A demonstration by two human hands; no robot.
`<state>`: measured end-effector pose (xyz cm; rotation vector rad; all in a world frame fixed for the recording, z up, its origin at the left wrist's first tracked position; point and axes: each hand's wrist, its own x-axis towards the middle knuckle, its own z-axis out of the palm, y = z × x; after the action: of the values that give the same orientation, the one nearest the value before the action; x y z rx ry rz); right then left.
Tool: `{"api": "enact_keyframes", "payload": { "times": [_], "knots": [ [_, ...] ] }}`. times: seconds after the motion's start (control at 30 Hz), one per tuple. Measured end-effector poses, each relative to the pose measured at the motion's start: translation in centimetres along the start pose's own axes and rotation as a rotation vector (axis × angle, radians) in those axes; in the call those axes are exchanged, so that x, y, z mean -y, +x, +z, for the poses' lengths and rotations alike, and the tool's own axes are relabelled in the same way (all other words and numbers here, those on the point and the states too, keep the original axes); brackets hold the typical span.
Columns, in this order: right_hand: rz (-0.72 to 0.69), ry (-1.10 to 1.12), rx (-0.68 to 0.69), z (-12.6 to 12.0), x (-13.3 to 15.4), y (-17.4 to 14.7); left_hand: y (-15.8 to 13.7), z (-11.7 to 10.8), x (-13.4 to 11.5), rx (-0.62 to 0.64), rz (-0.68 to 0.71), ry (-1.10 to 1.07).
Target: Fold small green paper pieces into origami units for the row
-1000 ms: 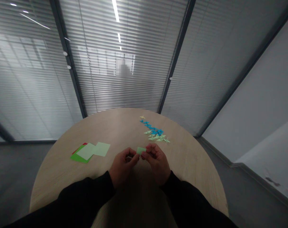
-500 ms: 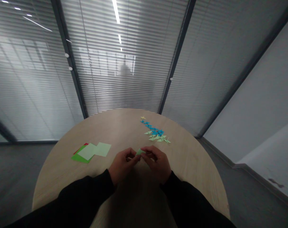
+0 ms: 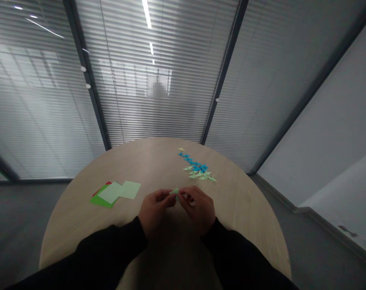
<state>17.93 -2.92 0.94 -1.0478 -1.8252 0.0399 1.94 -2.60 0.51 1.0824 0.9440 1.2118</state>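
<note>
Between my hands is a small piece of folded pale green paper point(image 3: 174, 191), pinched at both sides above the table. My left hand point(image 3: 156, 209) is closed on its left part, thumb and fingertips together. From the right, my right hand point(image 3: 198, 207) grips the other side with thumb and index finger. The fingers cover much of the paper, so its exact folds cannot be made out. Beyond my right hand lie several small folded paper cranes: pale green ones point(image 3: 201, 175) nearest, blue ones point(image 3: 196, 164) behind, and a yellow one point(image 3: 181, 149) farthest off.
Left of my hands, flat pale green sheets point(image 3: 131, 189) overlap a brighter green sheet point(image 3: 102, 200) and a red sheet point(image 3: 109, 183). All lie on a round wooden table point(image 3: 80, 229). Glass panels with blinds point(image 3: 158, 121) stand behind it, a white wall point(image 3: 327, 161) to the right.
The folded paper has turned slightly and shifted a little left between my fingers. My right hand has moved slightly left with it. Sheets and cranes lie as before.
</note>
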Motion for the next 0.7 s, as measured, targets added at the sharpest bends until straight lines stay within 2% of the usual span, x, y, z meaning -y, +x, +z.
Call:
{"api": "enact_keyframes", "payload": {
  "times": [0.1,0.23,0.33,0.43,0.53,0.7],
  "knots": [
    [-0.017,0.012,0.005,-0.1,0.1,0.1,0.0,0.0,0.0,0.034,-0.018,-0.003],
    [0.010,0.172,0.064,-0.3,-0.4,0.4,0.0,-0.2,-0.1,0.097,-0.040,0.013],
    [-0.052,0.221,0.090,-0.6,-1.1,0.7,0.0,-0.1,-0.4,0.096,-0.036,0.004],
    [-0.144,0.198,0.132,-0.7,-1.6,0.8,-0.2,0.0,-0.6,0.083,-0.045,-0.009],
    [-0.170,0.156,0.132,-0.8,-1.5,0.8,-0.2,-0.1,-0.3,0.086,-0.036,-0.001],
    [-0.279,-0.040,0.097,-0.9,-1.2,0.6,0.0,-0.4,0.6,0.072,-0.048,-0.022]
  ]
}}
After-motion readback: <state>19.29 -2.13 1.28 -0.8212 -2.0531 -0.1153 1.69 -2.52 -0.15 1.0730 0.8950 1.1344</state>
